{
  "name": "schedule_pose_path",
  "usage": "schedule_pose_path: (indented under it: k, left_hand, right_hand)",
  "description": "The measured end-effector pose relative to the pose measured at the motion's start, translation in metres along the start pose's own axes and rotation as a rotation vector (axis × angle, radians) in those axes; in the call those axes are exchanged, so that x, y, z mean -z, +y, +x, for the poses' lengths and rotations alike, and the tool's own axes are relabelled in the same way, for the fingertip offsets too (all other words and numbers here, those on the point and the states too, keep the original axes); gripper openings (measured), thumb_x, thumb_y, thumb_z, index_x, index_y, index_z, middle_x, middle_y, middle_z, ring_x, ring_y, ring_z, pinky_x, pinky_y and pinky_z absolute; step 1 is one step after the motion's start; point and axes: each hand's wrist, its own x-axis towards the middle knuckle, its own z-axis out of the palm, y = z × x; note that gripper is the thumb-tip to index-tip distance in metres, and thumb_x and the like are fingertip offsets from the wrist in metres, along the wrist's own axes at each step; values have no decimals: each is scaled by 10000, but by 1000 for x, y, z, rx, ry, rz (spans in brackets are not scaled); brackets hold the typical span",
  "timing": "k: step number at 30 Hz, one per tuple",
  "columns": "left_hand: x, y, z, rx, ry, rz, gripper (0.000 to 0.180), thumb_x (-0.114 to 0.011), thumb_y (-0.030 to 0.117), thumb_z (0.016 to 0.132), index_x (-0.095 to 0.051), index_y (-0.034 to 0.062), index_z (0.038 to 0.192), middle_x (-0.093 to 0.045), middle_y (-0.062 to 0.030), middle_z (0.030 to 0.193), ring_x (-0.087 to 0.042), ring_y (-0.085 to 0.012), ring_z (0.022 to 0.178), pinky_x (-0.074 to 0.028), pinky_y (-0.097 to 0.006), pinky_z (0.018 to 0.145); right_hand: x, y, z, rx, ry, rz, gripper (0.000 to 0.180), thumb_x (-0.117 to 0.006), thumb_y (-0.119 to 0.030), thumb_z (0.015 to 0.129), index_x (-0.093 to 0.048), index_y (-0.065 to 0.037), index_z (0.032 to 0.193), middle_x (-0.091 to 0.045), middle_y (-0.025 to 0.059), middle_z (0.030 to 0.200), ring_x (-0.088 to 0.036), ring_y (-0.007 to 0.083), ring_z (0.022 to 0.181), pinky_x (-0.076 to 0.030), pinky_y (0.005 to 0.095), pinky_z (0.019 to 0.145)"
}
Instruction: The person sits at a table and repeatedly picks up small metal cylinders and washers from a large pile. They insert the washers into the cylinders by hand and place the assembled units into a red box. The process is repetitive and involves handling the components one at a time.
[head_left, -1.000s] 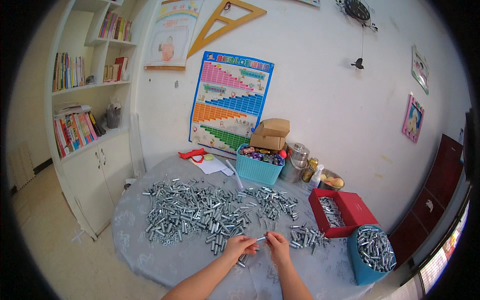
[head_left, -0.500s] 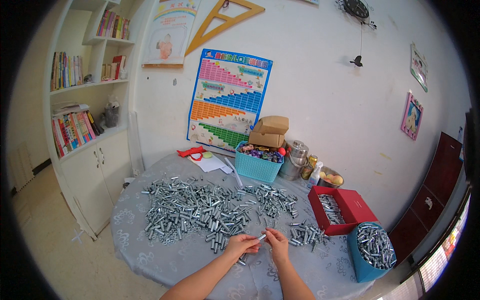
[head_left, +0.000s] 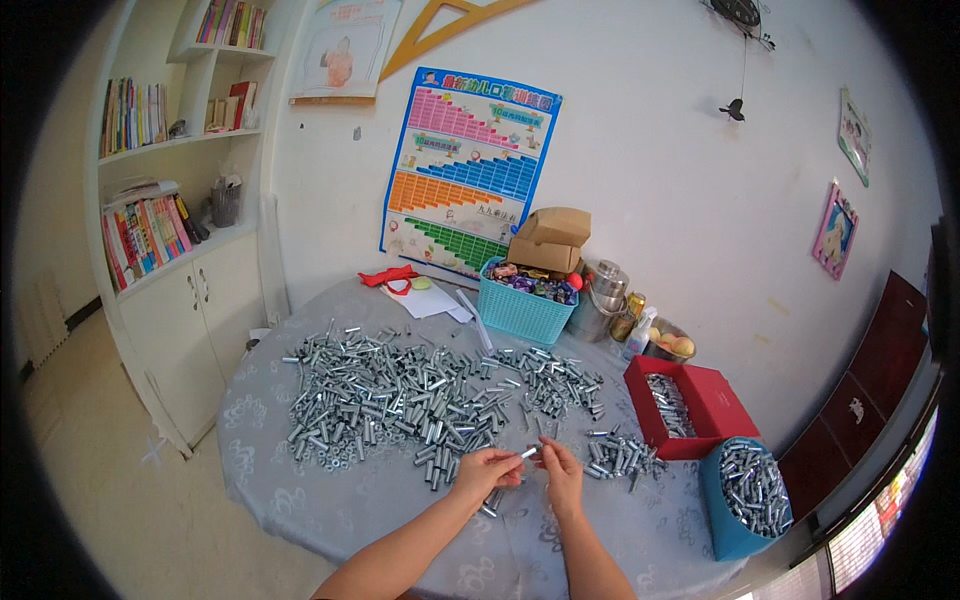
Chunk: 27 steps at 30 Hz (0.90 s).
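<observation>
Over the near edge of the heaped metal parts, my two hands meet fingertip to fingertip. A short shiny metal sleeve (head_left: 528,453) sticks out from the pinched thumb and fingers of my left hand (head_left: 486,474). My right hand (head_left: 563,476) is closed in a pinch at the sleeve's far end; a small dark metal piece seems to be between its fingertips, too small to name. Left of and beyond my hands spreads a large pile of loose metal sleeves and bolts (head_left: 385,385), with small nuts (head_left: 345,455) along its near side. A smaller heap of bolts (head_left: 622,455) lies right of my right hand.
A red box (head_left: 650,415) and a blue bin (head_left: 720,515), both holding metal bolts, stand at the right. Along the back are a turquoise basket (head_left: 520,312), a steel pot (head_left: 597,305), a spray bottle (head_left: 640,335), a fruit bowl (head_left: 668,345) and papers (head_left: 430,302).
The whole view has shifted slightly, so the wall and the table's back sit higher. My hands stay together at the sleeve, with the right fingertips slightly raised.
</observation>
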Motion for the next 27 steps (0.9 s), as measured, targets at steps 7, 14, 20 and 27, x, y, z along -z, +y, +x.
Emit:
schedule_pose_path:
  k: [7, 14, 20, 27]
  left_hand:
    - [6, 6, 3, -39, 67, -58, 213, -612, 97, 794, -569, -50, 943, -618, -124, 827, -603, -153, 662, -533, -256, 614]
    - [7, 4, 5, -42, 62, -101, 203, -626, 88, 781, -576, -49, 922, -619, -127, 827, -609, -160, 679, -538, -269, 609]
    - [3, 7, 3, -52, 55, -105, 198, -626, 84, 780, -578, -54, 913, -617, -122, 804, -606, -154, 662, -536, -267, 592]
    - [3, 12, 0, -50, 73, -69, 212, -624, 84, 782, -572, -55, 933, -614, -122, 806, -599, -144, 673, -535, -257, 585]
  right_hand:
    - [11, 9, 20, 439, -66, -1037, 226, -512, -86, 796, -599, -30, 997, -609, 128, 956, -575, 276, 859, -452, 336, 749]
    - [23, 18, 28, 362, -398, -1422, 186, -544, -93, 744, -635, -53, 900, -601, 119, 937, -564, 299, 866, -458, 370, 721]
    - [29, 16, 27, 203, -195, -990, 184, -631, -138, 703, -647, -52, 864, -595, 112, 833, -573, 287, 786, -457, 366, 681]
    - [25, 16, 18, 407, -15, -1142, 118, -645, -144, 697, -654, -44, 758, -580, 105, 748, -563, 284, 713, -450, 362, 641]
